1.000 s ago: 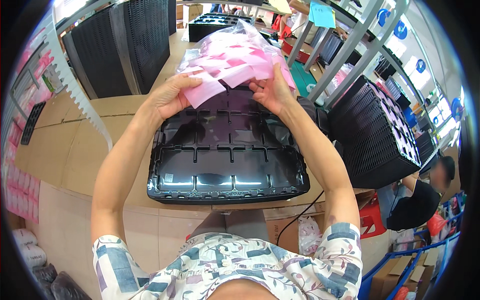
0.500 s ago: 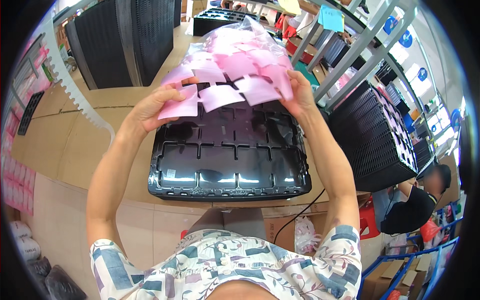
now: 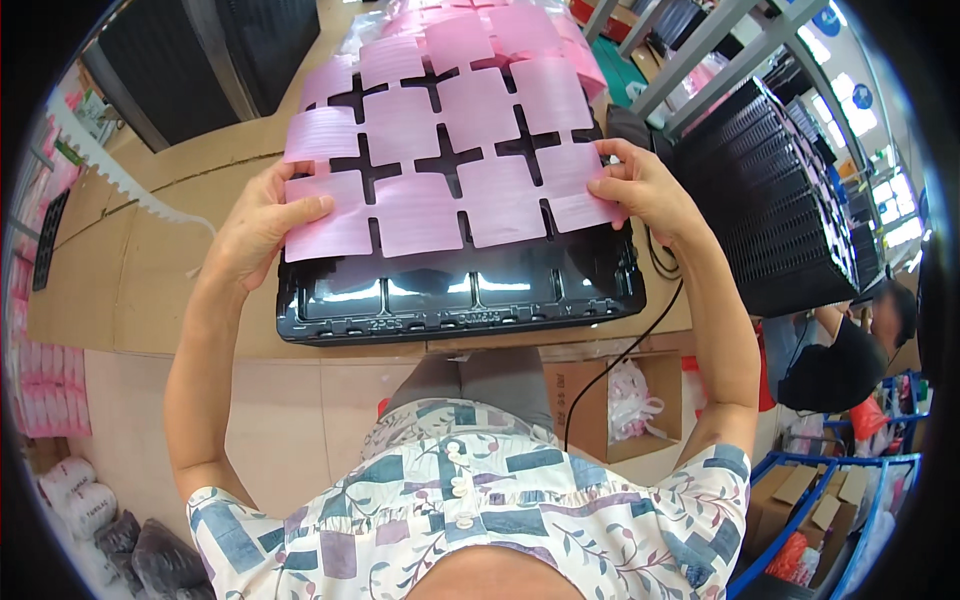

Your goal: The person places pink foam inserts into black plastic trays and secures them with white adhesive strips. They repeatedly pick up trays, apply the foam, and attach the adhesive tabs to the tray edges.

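Note:
A pink foam sheet (image 3: 421,214) with cross-shaped cutouts is stretched out between my two hands above a black plastic tray (image 3: 430,297). My left hand (image 3: 262,215) pinches its near left corner between thumb and fingers. At the near right corner, my right hand (image 3: 645,190) grips the sheet the same way. The sheet covers the far and middle parts of the tray, and dark gaps show through its cutouts. Along the near side, the tray's shallow compartments and rim stay uncovered. Whether the sheet touches the tray, I cannot tell.
More pink sheets (image 3: 530,30) lie beyond the tray. Stacked black trays stand at the far left (image 3: 200,70) and on the right (image 3: 745,200). A black cable (image 3: 620,360) hangs over the table's front edge. A person (image 3: 840,360) sits at the right.
The sheet, bunched and raised over the far side before, is now spread flatter and drawn nearer over the tray. Both hands have moved apart. The pink stack behind looks farther off.

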Motion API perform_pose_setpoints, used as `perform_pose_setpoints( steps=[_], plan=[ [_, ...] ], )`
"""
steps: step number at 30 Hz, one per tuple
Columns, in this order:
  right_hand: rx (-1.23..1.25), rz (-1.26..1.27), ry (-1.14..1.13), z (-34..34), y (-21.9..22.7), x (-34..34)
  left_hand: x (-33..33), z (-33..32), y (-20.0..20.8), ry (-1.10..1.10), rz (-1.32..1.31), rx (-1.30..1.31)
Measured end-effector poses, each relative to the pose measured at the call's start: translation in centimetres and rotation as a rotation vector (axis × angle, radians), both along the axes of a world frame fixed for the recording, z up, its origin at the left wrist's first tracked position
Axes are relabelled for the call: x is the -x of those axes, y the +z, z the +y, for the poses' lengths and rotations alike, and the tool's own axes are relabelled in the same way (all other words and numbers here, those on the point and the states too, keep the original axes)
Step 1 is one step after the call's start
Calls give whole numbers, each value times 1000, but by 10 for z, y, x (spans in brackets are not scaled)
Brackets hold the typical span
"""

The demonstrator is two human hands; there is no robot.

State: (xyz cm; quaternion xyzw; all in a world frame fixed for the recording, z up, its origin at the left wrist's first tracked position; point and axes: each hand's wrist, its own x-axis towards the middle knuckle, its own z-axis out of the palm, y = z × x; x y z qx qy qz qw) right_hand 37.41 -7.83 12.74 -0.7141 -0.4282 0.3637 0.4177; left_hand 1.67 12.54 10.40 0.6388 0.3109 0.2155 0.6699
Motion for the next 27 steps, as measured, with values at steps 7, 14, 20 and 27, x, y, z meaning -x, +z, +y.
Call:
perform_pose_setpoints(
  steps=[7,14,20,27],
  plan=[
    [-3,-276,-55,-26,8,19,4,-27,5,41,80,-237],
    [9,-642,-58,-48,-2,35,7,-49,5,136,179,-401],
    [73,-845,-87,-55,-5,52,11,-64,6,203,297,-610],
    [-16,-930,-134,-56,-21,53,14,-65,-6,227,421,-958]
  ],
)
